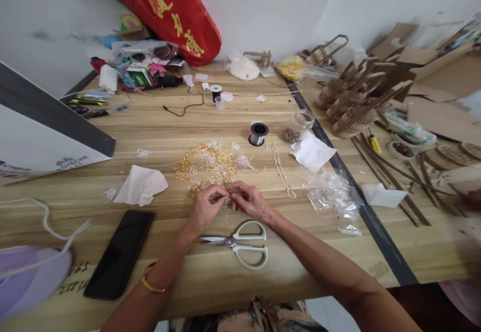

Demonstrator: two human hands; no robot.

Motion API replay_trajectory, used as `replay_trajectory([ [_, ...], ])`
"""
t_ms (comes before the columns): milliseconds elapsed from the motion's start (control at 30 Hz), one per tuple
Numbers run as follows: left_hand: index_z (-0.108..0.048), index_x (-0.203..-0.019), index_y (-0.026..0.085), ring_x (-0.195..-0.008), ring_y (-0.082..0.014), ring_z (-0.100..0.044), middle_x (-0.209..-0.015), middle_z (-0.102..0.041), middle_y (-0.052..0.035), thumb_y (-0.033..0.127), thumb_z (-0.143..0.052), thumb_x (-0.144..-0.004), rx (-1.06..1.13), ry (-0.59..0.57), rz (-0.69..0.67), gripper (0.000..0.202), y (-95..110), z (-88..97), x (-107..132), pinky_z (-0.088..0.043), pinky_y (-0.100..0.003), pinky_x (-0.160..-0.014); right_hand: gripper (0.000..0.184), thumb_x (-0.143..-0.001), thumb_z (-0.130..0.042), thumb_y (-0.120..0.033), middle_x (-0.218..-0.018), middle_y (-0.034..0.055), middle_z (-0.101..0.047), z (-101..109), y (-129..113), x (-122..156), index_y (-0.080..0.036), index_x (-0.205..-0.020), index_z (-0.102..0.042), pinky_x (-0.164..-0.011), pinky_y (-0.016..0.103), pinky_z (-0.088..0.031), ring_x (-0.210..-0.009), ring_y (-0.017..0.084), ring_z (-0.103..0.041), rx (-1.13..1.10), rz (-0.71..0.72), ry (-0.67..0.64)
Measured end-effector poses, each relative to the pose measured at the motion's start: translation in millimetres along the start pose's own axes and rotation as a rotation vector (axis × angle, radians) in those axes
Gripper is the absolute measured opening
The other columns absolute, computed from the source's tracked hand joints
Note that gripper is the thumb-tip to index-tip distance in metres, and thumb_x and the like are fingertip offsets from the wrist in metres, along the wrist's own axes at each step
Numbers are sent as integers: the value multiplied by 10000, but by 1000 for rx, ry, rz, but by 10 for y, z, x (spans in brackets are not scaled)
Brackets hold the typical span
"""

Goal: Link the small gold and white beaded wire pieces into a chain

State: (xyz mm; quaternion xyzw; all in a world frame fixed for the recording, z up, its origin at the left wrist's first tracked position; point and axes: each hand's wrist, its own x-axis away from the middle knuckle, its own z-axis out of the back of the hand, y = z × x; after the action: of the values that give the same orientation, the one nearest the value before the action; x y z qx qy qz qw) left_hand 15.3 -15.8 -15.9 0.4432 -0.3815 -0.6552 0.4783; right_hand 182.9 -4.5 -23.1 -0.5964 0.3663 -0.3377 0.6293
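My left hand and my right hand meet fingertip to fingertip over the table, both closed in a pinch. Between them is a thin beaded thread, its lower end hanging towards me; the fingers partly hide it. Just beyond my hands lies a loose pile of small gold and clear beads. White-handled scissors lie on the wood below my wrists, blades pointing left. A pale linked chain rests to the right of the pile.
A black phone and crumpled tissue lie left. Beyond the beads stands a wire spool, with a bead jar beside it. Plastic bags and small woven baskets are right. A white box stands far left.
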Motion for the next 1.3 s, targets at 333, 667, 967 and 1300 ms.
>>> replay_trajectory([
  [333, -628, -704, 152, -706, -143, -648, -730, -673, -46, 119, -596, -753, -165, 45, -206, 68, 20, -14, 2, -535, -236, -650, 304, -860, -533, -386, -683, 11, -626, 29, 53, -45, -131, -1025, -536, -530, 198, -491, -591, 101, -615, -139, -69, -59],
  [667, -606, -723, 165, -727, -138, -650, -730, -674, -40, 58, -572, -761, -282, 84, -426, 119, -13, -35, -14, -531, -250, -686, 333, -801, -604, -437, -704, 17, -635, 51, 53, -79, -123, -912, -600, -541, 211, -511, -556, 91, -606, -228, -143, -50],
  [967, -594, -740, 168, -726, -135, -642, -738, -666, -45, 62, -567, -774, -303, 86, -488, 115, -12, -40, -10, -530, -246, -664, 332, -780, -627, -434, -688, 13, -634, 53, 37, -83, -117, -879, -619, -511, 197, -506, -533, 89, -610, -242, -163, -52],
  [1300, -604, -733, 165, -720, -135, -646, -739, -674, -46, 72, -569, -774, -313, 116, -506, 108, 8, -43, -8, -533, -240, -656, 326, -754, -658, -426, -691, 17, -647, 64, -12, -80, -115, -848, -621, -503, 186, -495, -529, 82, -601, -228, -190, -56],
])
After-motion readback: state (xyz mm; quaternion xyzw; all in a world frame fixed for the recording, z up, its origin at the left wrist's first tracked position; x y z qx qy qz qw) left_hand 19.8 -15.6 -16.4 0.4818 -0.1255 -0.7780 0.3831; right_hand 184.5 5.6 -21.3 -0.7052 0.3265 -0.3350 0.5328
